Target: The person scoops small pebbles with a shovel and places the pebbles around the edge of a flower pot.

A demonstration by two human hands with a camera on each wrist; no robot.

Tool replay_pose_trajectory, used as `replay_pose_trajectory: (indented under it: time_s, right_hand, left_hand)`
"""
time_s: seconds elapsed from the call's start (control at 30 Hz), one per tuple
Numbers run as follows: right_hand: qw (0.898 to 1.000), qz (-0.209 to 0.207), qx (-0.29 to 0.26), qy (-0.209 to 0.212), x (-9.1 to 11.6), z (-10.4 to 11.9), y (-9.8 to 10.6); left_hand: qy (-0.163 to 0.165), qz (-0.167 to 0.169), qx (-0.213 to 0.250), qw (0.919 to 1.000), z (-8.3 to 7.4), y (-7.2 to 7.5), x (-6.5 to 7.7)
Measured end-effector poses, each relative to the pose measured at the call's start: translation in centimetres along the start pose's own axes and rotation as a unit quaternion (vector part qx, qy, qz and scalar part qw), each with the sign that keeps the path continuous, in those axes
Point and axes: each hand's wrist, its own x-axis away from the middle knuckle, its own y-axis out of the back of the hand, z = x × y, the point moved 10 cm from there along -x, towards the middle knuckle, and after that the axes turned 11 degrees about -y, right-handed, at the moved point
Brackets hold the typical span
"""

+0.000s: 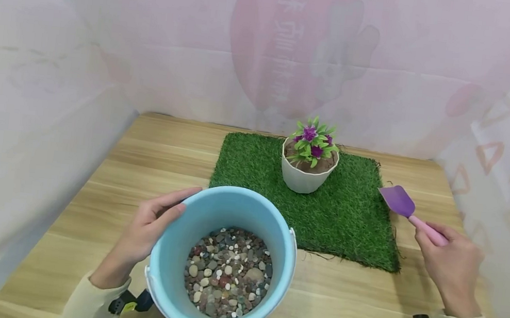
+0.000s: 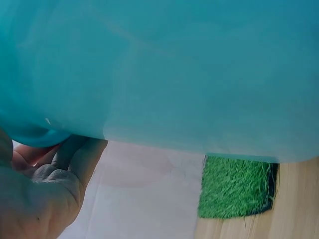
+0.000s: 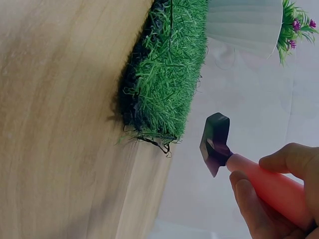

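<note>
A light blue bucket (image 1: 228,192) with pebbles (image 1: 228,275) in its bottom stands at the front of the table. My left hand (image 1: 147,225) holds it by the left side of its rim, thumb and forefinger at the edge. In the left wrist view the bucket's wall (image 2: 164,74) fills most of the picture, and the left hand (image 2: 45,189) reaches round its rim. Out to the right, my right hand (image 1: 454,263) grips a small shovel by its pink handle (image 1: 431,233). The shovel's purple blade (image 1: 398,200) points left, above the right edge of the grass mat.
A green artificial grass mat (image 1: 346,225) lies on the wooden table (image 1: 338,297) behind the bucket. On it stands a white pot (image 1: 304,179) with a purple-flowered plant (image 1: 312,143). Pale cloth walls (image 1: 175,73) enclose the back and sides.
</note>
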Motion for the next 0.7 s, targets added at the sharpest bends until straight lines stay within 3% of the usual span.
replay_pose_trajectory:
  time_s: [0.37,0.7]
  right_hand:
    - [1.0,0.005,-0.005,0.002,0.3,0.3,0.0]
    - [1.0,0.015,-0.003,0.003,0.3,0.2,-0.1]
  left_hand:
    - [0.017,0.004,0.022,0.9996,0.6,-2.1,-0.9]
    - [0.008,0.021,0.039,0.999,0.9,-3.9,-2.2]
